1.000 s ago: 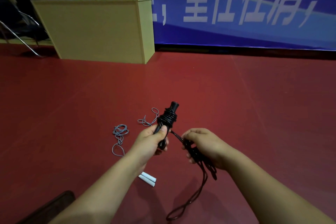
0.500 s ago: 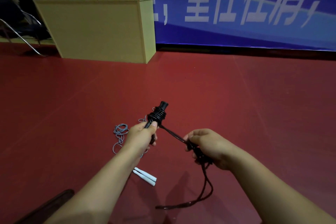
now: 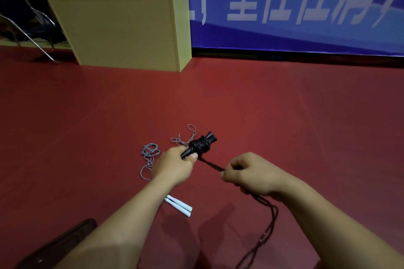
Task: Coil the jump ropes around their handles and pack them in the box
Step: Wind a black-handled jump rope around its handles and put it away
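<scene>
My left hand (image 3: 175, 165) grips the black jump rope handles (image 3: 200, 145), which point up and to the right with several turns of black rope coiled around them. My right hand (image 3: 249, 173) holds the loose black rope (image 3: 211, 165) taut from the coil. The remainder of the rope (image 3: 265, 231) hangs below my right wrist in a long loop. On the red floor lies a second jump rope: two white handles (image 3: 179, 205) under my left forearm and its grey cord (image 3: 149, 155) in loose tangles beyond.
A tall yellow wooden box (image 3: 122, 30) stands against the blue banner wall at the back left. A metal chair (image 3: 26, 26) is at the far left. A dark object (image 3: 56, 244) lies at the bottom left edge.
The handles have tilted over from upright to pointing right. My right hand has risen and pulled the rope tighter, and the hanging loop has shifted to the right.
</scene>
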